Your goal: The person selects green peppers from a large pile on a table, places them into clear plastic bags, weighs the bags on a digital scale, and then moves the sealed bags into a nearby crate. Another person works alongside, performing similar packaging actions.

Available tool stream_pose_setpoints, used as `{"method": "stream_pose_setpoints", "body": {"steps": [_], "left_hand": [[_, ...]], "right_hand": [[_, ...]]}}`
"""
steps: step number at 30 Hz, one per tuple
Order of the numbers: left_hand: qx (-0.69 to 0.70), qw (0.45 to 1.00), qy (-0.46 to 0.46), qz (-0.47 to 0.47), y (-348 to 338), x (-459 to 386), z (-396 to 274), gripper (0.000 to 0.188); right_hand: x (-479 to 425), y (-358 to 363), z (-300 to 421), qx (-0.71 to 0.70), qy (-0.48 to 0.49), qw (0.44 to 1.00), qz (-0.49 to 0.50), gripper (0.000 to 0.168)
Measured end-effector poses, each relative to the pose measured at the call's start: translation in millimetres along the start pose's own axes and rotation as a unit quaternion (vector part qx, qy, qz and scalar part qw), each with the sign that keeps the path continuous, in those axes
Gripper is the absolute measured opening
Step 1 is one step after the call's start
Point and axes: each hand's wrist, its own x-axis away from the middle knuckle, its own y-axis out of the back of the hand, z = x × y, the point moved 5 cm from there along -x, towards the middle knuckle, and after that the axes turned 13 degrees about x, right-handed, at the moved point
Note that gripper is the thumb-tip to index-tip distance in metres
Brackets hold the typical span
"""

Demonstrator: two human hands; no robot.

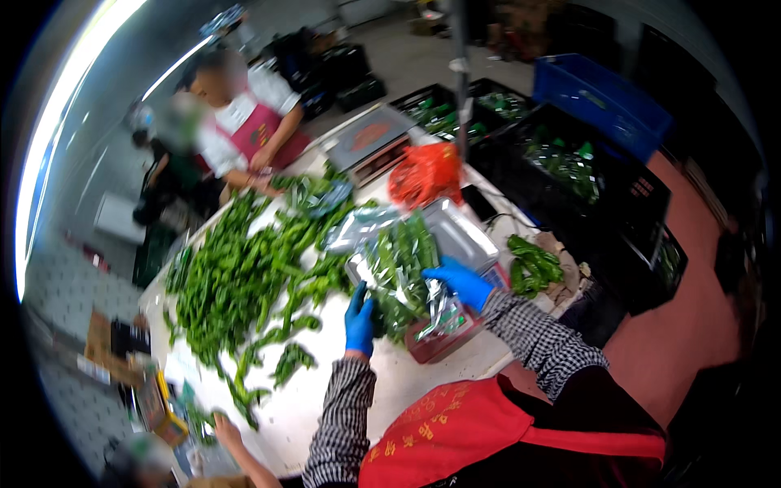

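Between my blue-gloved hands is a clear plastic bag of long green peppers [399,259], tilted above a digital scale with a metal pan [460,229]. My left hand [360,323] holds the bag's lower left side, its fingers partly hidden. On the other side, my right hand [460,283] grips the bag near its middle. Beneath the bag shows the red body of the scale [442,344]. Loose green peppers [229,287] lie in a large heap left of my hands. A smaller pile of green peppers [534,265] sits to the right of the scale.
A second scale [369,137] and a red plastic bag [427,174] stand at the table's far side. Black crates with bagged peppers [561,161] and a blue crate [601,100] flank the right. A co-worker [256,122] handles peppers opposite; another person's hand [227,430] reaches in at lower left.
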Motion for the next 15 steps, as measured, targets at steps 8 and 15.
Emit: {"method": "stream_pose_setpoints", "body": {"steps": [8,15], "left_hand": [[-0.021,1.0,-0.015,-0.01,-15.4,8.3,-9.1,0.043],[0.031,0.995,-0.078,0.06,-90.4,29.7,-35.4,0.043]], "right_hand": [[10.7,-2.9,-2.1,-0.083,0.045,0.994,-0.058,0.046],[39.9,25.9,46.5,-0.181,0.079,0.978,-0.069,0.032]]}}
